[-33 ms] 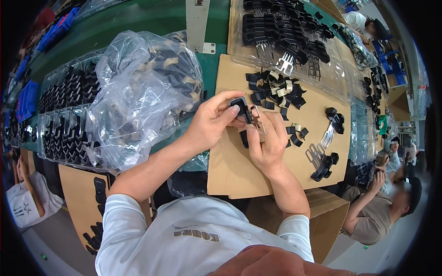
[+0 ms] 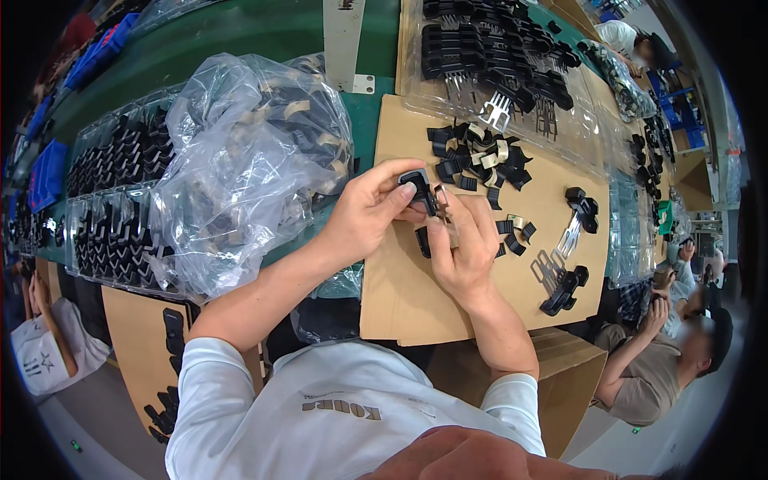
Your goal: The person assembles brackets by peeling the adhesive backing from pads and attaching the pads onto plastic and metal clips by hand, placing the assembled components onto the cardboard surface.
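Observation:
Above the cardboard sheet (image 2: 392,304), my left hand (image 2: 362,210) is closed on a black molded plastic part (image 2: 413,181), thumb pressed on its face. My right hand (image 2: 468,244) meets it, thumb and fingers pinching a small, thin, shiny curved piece (image 2: 441,194) against the part's right side. Fingers partly hide that piece. Just beyond my hands lies a loose heap of curved black pads (image 2: 456,164), some showing tan backs. Farther right on the sheet rest two black parts with metal prongs (image 2: 570,234), one (image 2: 565,290) nearer me.
A crumpled clear plastic bag (image 2: 240,160) of curved pieces lies at left, beside trays of black parts (image 2: 120,160). Another clear tray (image 2: 496,56) of pronged parts stands at the back. A white metal post (image 2: 344,40) rises ahead. Other people (image 2: 656,360) sit at right.
My right fingers have shifted very slightly around the small shiny piece, so less of it shows. Everything else is unchanged.

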`<state>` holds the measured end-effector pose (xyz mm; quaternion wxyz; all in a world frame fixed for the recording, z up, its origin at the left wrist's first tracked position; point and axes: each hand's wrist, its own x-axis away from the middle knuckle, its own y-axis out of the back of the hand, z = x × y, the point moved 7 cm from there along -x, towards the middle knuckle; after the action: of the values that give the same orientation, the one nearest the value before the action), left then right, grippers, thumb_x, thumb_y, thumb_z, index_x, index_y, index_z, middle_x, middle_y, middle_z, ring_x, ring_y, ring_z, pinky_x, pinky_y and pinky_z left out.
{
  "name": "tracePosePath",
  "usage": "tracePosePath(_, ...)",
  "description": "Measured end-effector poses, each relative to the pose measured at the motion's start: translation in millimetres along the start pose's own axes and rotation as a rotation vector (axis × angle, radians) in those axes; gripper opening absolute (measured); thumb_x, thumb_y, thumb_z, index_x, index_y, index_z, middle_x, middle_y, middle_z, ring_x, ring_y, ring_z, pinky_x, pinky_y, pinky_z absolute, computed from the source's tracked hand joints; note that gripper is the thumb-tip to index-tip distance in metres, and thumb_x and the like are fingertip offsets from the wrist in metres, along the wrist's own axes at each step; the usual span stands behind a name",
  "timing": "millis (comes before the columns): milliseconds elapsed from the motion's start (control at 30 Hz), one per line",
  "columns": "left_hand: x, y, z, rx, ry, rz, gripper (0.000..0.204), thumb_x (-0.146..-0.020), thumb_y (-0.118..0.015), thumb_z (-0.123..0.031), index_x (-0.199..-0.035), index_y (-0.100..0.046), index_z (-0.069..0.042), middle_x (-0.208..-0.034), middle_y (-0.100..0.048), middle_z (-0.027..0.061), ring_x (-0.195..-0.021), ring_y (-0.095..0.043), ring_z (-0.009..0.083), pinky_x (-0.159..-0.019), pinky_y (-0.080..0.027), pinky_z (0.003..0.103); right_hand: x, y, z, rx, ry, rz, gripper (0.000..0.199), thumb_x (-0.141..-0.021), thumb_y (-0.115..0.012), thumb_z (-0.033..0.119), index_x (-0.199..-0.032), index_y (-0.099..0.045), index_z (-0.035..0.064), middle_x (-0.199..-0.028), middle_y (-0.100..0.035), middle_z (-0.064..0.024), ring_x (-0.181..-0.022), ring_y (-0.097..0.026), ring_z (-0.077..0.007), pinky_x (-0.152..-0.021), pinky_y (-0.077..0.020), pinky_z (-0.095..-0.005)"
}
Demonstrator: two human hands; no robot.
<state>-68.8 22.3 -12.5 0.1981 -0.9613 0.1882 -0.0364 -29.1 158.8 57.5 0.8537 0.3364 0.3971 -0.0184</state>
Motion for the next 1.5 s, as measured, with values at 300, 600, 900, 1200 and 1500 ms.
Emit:
tracePosePath(300,-1.1,3.3,0.4,0.100,0.020,-0.013,0.038,-0.111,-0.054,-0.019,-0.145,-0.052,-0.003,-0.124,-0.068,0.0122,-0.097,-0.065,0.0133,-0.088,-0.056,0.027,9.1,-13.8,4.7,-0.027,-0.032,0.054,0.052,-0.076,-0.075,-0.001,-0.127,-0.070,0.0002,-0.099,-0.066,-0.0127,-0.078,-0.058,-0.0240,-0.070,-0.0519,-0.0330)
tracePosePath(600,-0.2,1.9,0.4,0.222,0.015,-0.019,0.036,-0.112,-0.052,-0.021,-0.142,-0.053,-0.003,-0.129,-0.065,0.0139,-0.111,-0.065,0.0182,-0.096,-0.055,0.030,10.2,-19.6,11.5,0.014,0.056,0.062,0.053,-0.074,-0.079,0.001,-0.126,-0.071,0.0011,-0.098,-0.065,-0.0117,-0.080,-0.060,-0.0246,-0.070,-0.0540,-0.0330)
tracePosePath(900,-1.1,-0.2,0.7,0.196,-0.038,0.009,0.031,-0.110,-0.046,-0.013,-0.137,-0.055,-0.001,-0.127,-0.062,0.0110,-0.109,-0.063,0.0187,-0.094,-0.053,0.031,11.7,-25.7,17.2,0.076,0.064,0.097,0.049,-0.076,-0.085,0.007,-0.123,-0.071,0.0007,-0.099,-0.066,-0.0110,-0.076,-0.061,-0.0231,-0.064,-0.0542,-0.0307)
tracePosePath(1200,-1.1,-1.8,-4.8,0.281,-0.011,0.071,0.032,-0.110,-0.047,-0.012,-0.139,-0.055,-0.001,-0.129,-0.063,0.0125,-0.110,-0.064,0.0189,-0.095,-0.054,0.031,12.8,-28.3,17.7,0.014,0.089,0.090,0.045,-0.078,-0.083,0.004,-0.120,-0.070,0.0003,-0.094,-0.066,-0.0106,-0.073,-0.060,-0.0222,-0.064,-0.0537,-0.0319)
tracePosePath(1500,-0.4,-2.7,-4.5,0.284,0.037,0.023,0.036,-0.111,-0.049,-0.013,-0.145,-0.051,-0.002,-0.135,-0.062,0.0154,-0.119,-0.064,0.0224,-0.097,-0.056,0.032,16.0,-25.2,6.2,-0.076,-0.040,0.100,0.048,-0.079,-0.082,0.003,-0.124,-0.068,0.0009,-0.091,-0.066,-0.0091,-0.072,-0.060,-0.0209,-0.064,-0.0526,-0.0309)
